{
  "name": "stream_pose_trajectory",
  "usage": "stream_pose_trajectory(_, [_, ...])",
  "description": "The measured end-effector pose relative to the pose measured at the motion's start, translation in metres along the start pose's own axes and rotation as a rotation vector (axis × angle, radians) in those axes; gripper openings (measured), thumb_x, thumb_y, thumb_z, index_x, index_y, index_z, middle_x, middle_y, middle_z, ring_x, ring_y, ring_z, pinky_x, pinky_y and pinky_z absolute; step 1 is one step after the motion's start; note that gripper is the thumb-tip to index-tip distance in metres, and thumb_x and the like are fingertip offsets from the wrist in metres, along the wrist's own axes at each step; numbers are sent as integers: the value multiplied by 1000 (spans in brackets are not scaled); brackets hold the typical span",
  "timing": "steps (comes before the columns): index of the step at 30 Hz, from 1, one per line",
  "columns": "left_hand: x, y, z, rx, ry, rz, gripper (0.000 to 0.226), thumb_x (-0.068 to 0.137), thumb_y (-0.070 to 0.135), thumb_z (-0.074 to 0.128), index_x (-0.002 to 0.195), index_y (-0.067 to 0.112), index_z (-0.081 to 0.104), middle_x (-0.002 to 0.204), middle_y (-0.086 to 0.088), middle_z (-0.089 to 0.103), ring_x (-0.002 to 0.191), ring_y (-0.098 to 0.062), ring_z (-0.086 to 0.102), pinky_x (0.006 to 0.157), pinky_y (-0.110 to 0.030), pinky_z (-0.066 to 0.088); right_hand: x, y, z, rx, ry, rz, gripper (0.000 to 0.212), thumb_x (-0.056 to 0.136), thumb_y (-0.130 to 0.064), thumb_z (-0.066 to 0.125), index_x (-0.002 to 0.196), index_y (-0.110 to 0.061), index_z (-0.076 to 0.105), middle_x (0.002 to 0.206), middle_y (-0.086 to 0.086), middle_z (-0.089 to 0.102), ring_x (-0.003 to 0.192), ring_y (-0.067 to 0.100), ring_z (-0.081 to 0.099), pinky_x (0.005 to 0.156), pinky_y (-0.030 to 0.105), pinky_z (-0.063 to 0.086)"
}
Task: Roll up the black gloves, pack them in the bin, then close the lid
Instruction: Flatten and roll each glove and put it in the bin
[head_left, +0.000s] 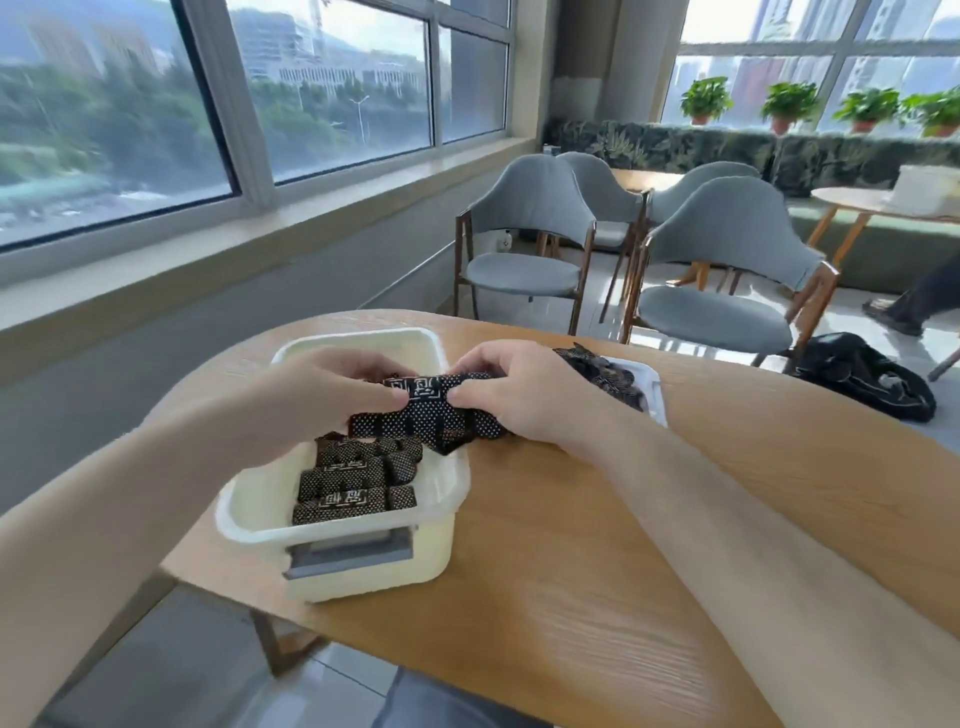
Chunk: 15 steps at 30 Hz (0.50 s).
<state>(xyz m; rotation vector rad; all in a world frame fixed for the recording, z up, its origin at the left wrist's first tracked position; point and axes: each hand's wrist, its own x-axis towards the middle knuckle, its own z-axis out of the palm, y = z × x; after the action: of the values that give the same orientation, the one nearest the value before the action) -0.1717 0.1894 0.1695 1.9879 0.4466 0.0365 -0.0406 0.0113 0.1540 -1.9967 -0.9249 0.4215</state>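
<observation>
i record my left hand (324, 397) and right hand (519, 389) pinching a half-rolled black glove (431, 422) over the open bin (363, 578), several rolls (343, 483) packed inside, loose gloves (602, 371) still waiting on the apparent lid (656, 401), which is not yet fitted.

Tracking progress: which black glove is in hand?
The black dotted glove pinched between left hand and right hand over the cream plastic bin; rolled gloves lie inside, a loose pile beyond.
</observation>
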Motion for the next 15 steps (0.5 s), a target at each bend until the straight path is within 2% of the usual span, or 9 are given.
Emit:
stream_pose_trajectory(2, [3,-4,-17,41,1,-33,23,85,15,78,108,15,76,110,-15,74,105,-38,68,105,-56,46,13,-11,10,-78,-27,-27,13,91,-23,73,104,-21,74,103,-5,73,96,11,68,81,24,54])
stream_pose_trajectory(4, [5,-12,-32,84,-18,-63,16,92,9,70,107,12,75,110,-16,74,96,-29,68,103,-52,49,26,-19,22,-140,-79,-25,8,90,-25,74,99,-25,73,100,-7,73,93,9,67,77,19,53])
stream_pose_trajectory(6, [9,-20,-40,153,-8,-97,14,93,10,69,104,16,75,107,-13,75,93,-23,69,98,-47,53,38,-24,33,-223,-139,-3,7,88,-28,76,91,-31,71,99,-9,73,94,9,68,82,23,55])
stream_pose_trajectory(8, [13,-28,-41,238,10,-128,12,93,14,70,100,23,75,103,-8,76,92,-20,69,90,-38,57,47,-25,41,-297,-191,24,9,86,-29,76,93,-32,71,98,-11,73,95,9,68,86,29,56])
stream_pose_trajectory(12, [15,-36,-40,398,42,-143,11,93,24,69,101,30,73,97,2,71,92,-17,64,69,-26,48,58,-30,55,-381,-273,64,13,89,-28,72,102,-31,71,100,-11,72,96,9,66,81,26,54])
stream_pose_trajectory(15, [17,-38,-45,426,86,-118,9,94,27,67,100,31,73,92,6,68,85,-15,59,64,-27,41,62,-34,61,-368,-237,89,12,93,-30,66,105,-29,67,101,-9,70,92,11,67,80,27,56])
